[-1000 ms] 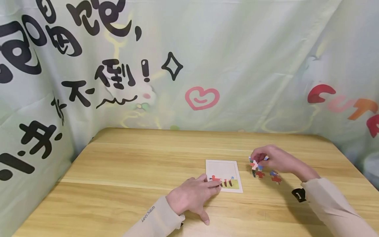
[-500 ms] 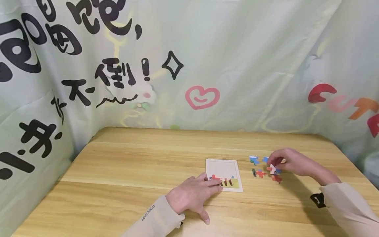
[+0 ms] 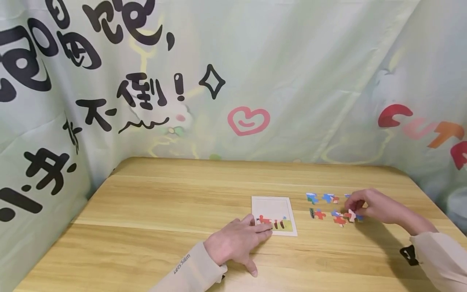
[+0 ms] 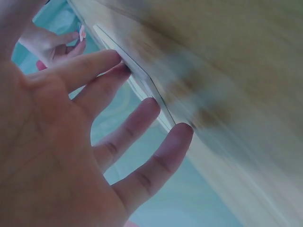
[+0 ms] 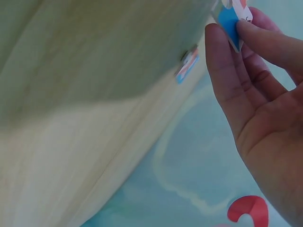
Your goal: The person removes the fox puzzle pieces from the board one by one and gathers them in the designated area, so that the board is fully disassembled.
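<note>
My left hand (image 3: 237,239) rests with its fingers spread on the lower left of a white puzzle board (image 3: 271,207). Joined pieces (image 3: 287,225) with red, brown and green fill the board's lower part. In the left wrist view, my fingers lie straight along the board's edge (image 4: 150,85). Off to the right, my right hand (image 3: 383,207) pinches a jigsaw piece (image 5: 229,22), blue with a pale pink and white part, between thumb and fingers. It is held tilted above the table, near other loose pieces.
Several loose jigsaw pieces lie right of the board, among them a blue-green one (image 3: 311,198), a blue one (image 3: 327,198) and a red one (image 3: 339,220). They lie on a wooden table (image 3: 164,194). A printed curtain (image 3: 310,81) hangs behind it.
My right hand has moved rightward across the loose pieces with the pinched jigsaw piece, uncovering those at the left. My left hand has stayed on the board.
</note>
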A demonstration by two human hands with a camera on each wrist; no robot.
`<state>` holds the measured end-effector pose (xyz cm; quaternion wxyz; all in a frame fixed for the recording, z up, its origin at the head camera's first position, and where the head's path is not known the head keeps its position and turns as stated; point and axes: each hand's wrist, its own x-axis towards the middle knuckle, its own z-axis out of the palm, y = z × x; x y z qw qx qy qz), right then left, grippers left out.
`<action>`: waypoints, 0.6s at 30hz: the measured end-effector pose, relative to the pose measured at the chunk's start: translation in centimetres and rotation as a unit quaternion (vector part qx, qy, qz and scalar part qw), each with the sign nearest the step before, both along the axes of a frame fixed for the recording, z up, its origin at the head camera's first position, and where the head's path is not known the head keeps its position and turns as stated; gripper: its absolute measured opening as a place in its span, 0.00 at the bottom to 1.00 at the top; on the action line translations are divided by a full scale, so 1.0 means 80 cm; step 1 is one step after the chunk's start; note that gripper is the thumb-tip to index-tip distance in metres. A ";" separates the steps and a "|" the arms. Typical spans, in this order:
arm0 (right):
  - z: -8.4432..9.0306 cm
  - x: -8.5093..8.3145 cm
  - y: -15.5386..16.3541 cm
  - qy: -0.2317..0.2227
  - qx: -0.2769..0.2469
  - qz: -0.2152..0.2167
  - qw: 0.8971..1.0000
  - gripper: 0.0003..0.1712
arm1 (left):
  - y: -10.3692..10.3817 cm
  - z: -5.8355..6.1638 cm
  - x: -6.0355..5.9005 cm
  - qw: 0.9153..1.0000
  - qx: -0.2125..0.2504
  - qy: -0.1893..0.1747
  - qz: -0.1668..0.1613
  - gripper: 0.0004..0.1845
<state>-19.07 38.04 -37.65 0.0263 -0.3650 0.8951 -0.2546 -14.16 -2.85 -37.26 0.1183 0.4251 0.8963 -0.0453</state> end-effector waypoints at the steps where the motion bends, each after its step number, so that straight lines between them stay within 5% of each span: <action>1: -0.001 0.001 0.003 -0.003 0.002 -0.004 1.000 0.18 | 0.000 0.000 0.000 1.000 0.003 -0.003 0.000 0.55; 18: -0.014 0.001 0.029 -0.017 -0.014 -0.013 1.000 0.19 | 0.001 -0.001 0.000 1.000 0.000 0.005 -0.019 0.50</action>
